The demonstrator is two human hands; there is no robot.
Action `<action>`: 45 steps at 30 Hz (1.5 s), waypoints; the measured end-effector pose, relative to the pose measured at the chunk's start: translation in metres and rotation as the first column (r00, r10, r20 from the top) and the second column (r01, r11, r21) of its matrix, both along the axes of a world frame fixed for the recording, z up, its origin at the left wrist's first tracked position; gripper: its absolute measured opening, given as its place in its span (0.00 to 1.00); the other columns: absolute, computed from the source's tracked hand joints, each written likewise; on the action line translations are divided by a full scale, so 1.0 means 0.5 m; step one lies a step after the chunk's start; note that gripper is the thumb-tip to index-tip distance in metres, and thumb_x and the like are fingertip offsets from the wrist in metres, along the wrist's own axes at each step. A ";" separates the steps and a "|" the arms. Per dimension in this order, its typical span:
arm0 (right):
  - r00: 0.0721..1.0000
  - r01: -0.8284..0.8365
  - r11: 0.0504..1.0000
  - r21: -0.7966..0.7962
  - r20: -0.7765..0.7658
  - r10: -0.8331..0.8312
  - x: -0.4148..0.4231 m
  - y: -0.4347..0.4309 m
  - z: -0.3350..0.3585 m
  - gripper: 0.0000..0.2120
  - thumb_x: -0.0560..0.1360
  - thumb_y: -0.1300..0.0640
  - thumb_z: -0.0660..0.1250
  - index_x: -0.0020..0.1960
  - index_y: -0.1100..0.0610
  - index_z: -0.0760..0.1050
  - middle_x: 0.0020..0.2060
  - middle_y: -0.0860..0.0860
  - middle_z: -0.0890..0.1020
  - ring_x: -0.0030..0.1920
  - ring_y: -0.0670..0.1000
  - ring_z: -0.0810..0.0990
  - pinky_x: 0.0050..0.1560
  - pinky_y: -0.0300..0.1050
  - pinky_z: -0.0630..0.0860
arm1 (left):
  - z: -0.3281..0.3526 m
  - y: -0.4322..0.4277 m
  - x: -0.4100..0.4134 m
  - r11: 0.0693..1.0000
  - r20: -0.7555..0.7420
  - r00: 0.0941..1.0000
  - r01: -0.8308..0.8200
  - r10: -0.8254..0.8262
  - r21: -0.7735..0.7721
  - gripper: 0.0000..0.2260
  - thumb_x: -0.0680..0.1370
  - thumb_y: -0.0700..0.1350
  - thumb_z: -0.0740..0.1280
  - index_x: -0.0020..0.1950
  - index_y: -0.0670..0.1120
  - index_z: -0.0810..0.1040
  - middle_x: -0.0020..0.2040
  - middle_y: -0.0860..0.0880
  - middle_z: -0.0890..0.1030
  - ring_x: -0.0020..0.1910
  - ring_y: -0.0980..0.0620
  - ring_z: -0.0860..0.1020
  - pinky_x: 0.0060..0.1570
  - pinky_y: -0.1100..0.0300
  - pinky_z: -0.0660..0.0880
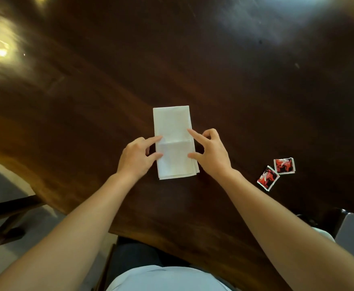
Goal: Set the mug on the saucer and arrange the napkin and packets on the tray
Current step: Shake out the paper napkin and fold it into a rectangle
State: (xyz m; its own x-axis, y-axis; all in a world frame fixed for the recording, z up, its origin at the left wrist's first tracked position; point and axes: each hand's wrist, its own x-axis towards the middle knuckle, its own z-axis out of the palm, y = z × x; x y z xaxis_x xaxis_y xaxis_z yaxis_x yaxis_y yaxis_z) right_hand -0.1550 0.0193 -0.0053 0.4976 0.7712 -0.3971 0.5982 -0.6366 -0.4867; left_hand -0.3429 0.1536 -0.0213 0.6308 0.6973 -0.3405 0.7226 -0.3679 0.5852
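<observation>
Table [234, 80]: dark polished wood. It carries everything in view. No tray, mug or saucer shows anywhere on it.
Napkin [173, 122]: white and folded into a long strip, it lies flat between the two hands. Its long axis runs straight away from the person. The far half reaches beyond the fingertips, and the near end lies level with the knuckles. A cross fold passes just between forefinger and thumb on both sides.
Left hand [135, 158]: it is at the napkin's left long edge. Forefinger and thumb are stretched out and spread apart, with their tips resting on the cloth. The other fingers [144, 153] curl back. Nothing is gripped.
Right hand [212, 154]: it mirrors the left at the right long edge, forefinger and thumb straight and touching the cloth. It also holds nothing.
Packets [284, 165]: two small red sachets lie close together, well to the right of the right fingers and a little nearer the person. They are apart from the napkin.
Deciding relation: both hands are equally near the napkin, one on each long side, so I judge that a lift would take it across its short width. The right hand is clearly nearer the packets.
Risk: the layers show loose at the near right corner and may open if only one side is raised.
</observation>
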 end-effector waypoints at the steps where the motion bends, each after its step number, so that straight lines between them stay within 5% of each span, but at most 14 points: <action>1: 0.999 -0.046 0.999 -0.004 0.016 0.046 0.005 0.006 0.001 0.33 0.74 0.52 0.76 0.76 0.42 0.67 0.54 0.47 0.67 0.52 0.48 0.71 0.51 0.45 0.77 | -0.002 0.003 -0.001 0.999 0.013 0.999 -0.031 0.032 -0.021 0.22 0.75 0.49 0.74 0.70 0.56 0.77 0.37 0.51 0.73 0.36 0.52 0.72 0.40 0.58 0.70; 10: 0.984 0.137 0.990 -0.027 -0.107 -0.139 0.024 0.043 -0.005 0.19 0.71 0.53 0.77 0.61 0.42 0.81 0.44 0.48 0.73 0.41 0.46 0.72 0.39 0.46 0.72 | -0.009 0.012 0.019 0.940 0.044 0.951 -0.295 0.306 -0.172 0.14 0.73 0.53 0.76 0.59 0.58 0.84 0.32 0.51 0.77 0.31 0.54 0.74 0.38 0.55 0.76; 17: 1.000 0.014 0.997 -0.071 0.019 -0.012 0.008 0.057 0.009 0.13 0.77 0.54 0.71 0.61 0.46 0.82 0.49 0.48 0.74 0.49 0.51 0.76 0.45 0.48 0.73 | -0.003 0.006 0.042 0.938 -0.007 0.948 -0.316 0.318 -0.139 0.10 0.76 0.49 0.73 0.57 0.54 0.86 0.34 0.53 0.77 0.34 0.54 0.74 0.38 0.57 0.72; 21: 0.994 -0.074 0.996 -0.049 0.073 0.078 -0.019 0.039 0.040 0.10 0.78 0.58 0.67 0.58 0.52 0.81 0.53 0.49 0.74 0.57 0.53 0.72 0.46 0.46 0.70 | 0.048 0.004 0.047 0.968 -0.018 0.973 -0.232 0.231 -0.101 0.10 0.78 0.46 0.72 0.58 0.49 0.85 0.46 0.51 0.78 0.44 0.52 0.76 0.44 0.58 0.73; 24: 0.994 0.088 0.988 0.126 -0.069 -0.080 -0.050 -0.012 0.092 0.05 0.76 0.60 0.69 0.51 0.52 0.78 0.56 0.49 0.74 0.59 0.53 0.70 0.50 0.44 0.70 | 0.105 -0.001 0.023 0.969 0.115 0.969 -0.199 0.217 -0.147 0.05 0.76 0.45 0.73 0.51 0.52 0.84 0.55 0.50 0.77 0.56 0.52 0.75 0.55 0.56 0.75; 28: 0.801 0.507 0.848 0.157 -0.449 -0.396 -0.099 -0.061 0.214 0.05 0.78 0.55 0.69 0.52 0.48 0.76 0.56 0.48 0.75 0.53 0.50 0.77 0.50 0.47 0.79 | 0.227 -0.029 -0.004 0.778 0.295 0.881 -0.119 0.369 -0.617 0.06 0.79 0.41 0.71 0.47 0.51 0.79 0.52 0.47 0.82 0.55 0.48 0.81 0.51 0.51 0.81; 30: 0.690 0.619 0.774 0.135 -0.564 -0.453 -0.126 -0.079 0.268 0.05 0.79 0.54 0.69 0.52 0.48 0.74 0.56 0.49 0.77 0.52 0.51 0.78 0.46 0.47 0.78 | 0.281 -0.045 -0.011 0.703 0.316 0.869 -0.050 0.381 -0.709 0.03 0.80 0.43 0.69 0.52 0.49 0.77 0.54 0.44 0.82 0.55 0.47 0.82 0.48 0.51 0.83; 39: 0.511 0.810 0.546 0.215 -0.715 -0.477 -0.229 -0.177 0.411 0.11 0.76 0.57 0.71 0.57 0.53 0.76 0.56 0.55 0.82 0.60 0.56 0.79 0.64 0.59 0.77 | 0.423 -0.086 -0.040 0.585 0.383 0.885 0.170 0.263 -0.793 0.18 0.73 0.41 0.75 0.61 0.46 0.75 0.58 0.42 0.79 0.54 0.46 0.82 0.45 0.53 0.82; 45: 0.558 0.821 0.442 0.363 -0.676 -0.481 -0.286 -0.281 0.456 0.14 0.71 0.69 0.75 0.52 0.55 0.81 0.58 0.55 0.80 0.59 0.55 0.80 0.55 0.49 0.83 | 0.470 -0.145 -0.046 0.623 0.463 0.886 0.345 0.031 -0.702 0.20 0.69 0.35 0.77 0.59 0.43 0.77 0.58 0.43 0.83 0.57 0.45 0.82 0.51 0.52 0.82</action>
State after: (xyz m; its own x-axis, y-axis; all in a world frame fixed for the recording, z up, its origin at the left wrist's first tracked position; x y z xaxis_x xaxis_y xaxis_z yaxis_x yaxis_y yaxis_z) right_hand -0.2982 -0.1211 0.2229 0.8612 0.4019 -0.3111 -0.2488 -0.2002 -0.9476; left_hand -0.3658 0.0812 0.2137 0.9050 0.1879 -0.3816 0.3314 0.2510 0.9095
